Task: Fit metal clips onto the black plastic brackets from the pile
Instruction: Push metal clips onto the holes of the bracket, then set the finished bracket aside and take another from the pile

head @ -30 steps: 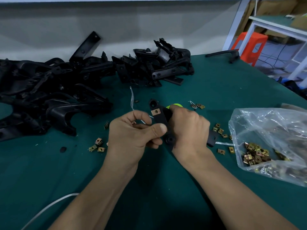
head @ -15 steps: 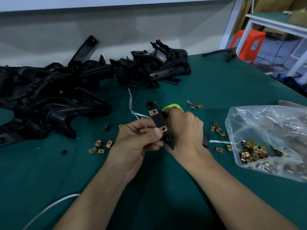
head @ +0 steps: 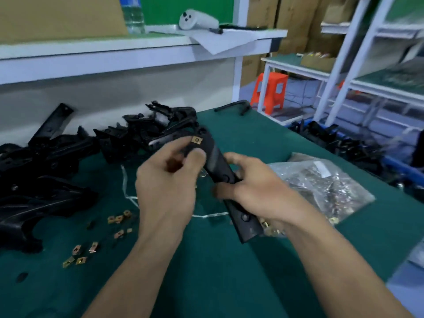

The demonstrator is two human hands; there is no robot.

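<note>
Black bracket (head: 218, 161) is gripped mid-length in my right hand (head: 259, 189); my left hand (head: 167, 180) pinches its upper end under a brass clip (head: 196, 140). Green bench (head: 206, 278) lies below them, with the pile (head: 52, 161) beyond my left hand.

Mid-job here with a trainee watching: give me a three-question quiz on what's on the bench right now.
1. True or false: the left hand and the right hand both hold the black plastic bracket.
2. Where does the clear bag of clips lie? A. left of the hands B. right of the hands C. between them
3. Fill in: the held bracket shows ___ fitted metal clip.
Key: 1 true; 2 B; 3 one.
</note>
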